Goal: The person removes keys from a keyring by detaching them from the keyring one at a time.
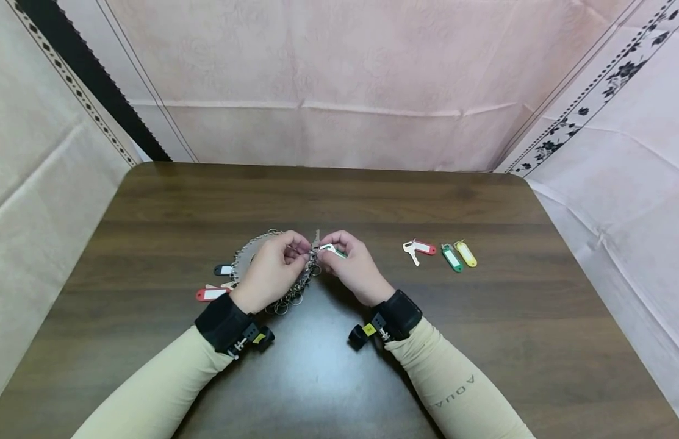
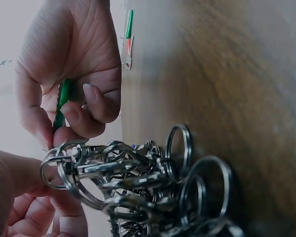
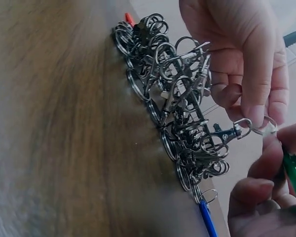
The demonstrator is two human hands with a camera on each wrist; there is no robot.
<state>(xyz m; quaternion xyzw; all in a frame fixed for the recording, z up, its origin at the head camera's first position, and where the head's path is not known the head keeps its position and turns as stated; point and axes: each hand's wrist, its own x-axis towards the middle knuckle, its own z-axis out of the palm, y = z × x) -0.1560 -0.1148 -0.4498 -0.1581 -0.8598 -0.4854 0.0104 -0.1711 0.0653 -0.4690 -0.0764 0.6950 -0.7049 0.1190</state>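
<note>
My left hand (image 1: 273, 271) pinches a small split ring (image 3: 244, 127) joined to a clasp at the edge of a round grey holder (image 1: 243, 259). Many metal clasps and rings (image 2: 133, 177) hang crowded around that holder. Facing it, my right hand (image 1: 357, 271) holds a green key tag (image 2: 63, 101) between thumb and fingers, its end against the split ring. A key (image 1: 317, 236) sticks up between the two hands. Fingers hide much of where tag and ring meet. At the holder's left side are a dark blue tag (image 1: 224, 270) and a red tag (image 1: 211, 294).
To the right on the brown wooden table (image 1: 482, 353) lie a silver key (image 1: 412, 249) with a red tag (image 1: 425, 247), a green tag (image 1: 452, 258) and a yellow tag (image 1: 465, 253). Pale patterned cloth (image 1: 339, 79) hangs behind the table.
</note>
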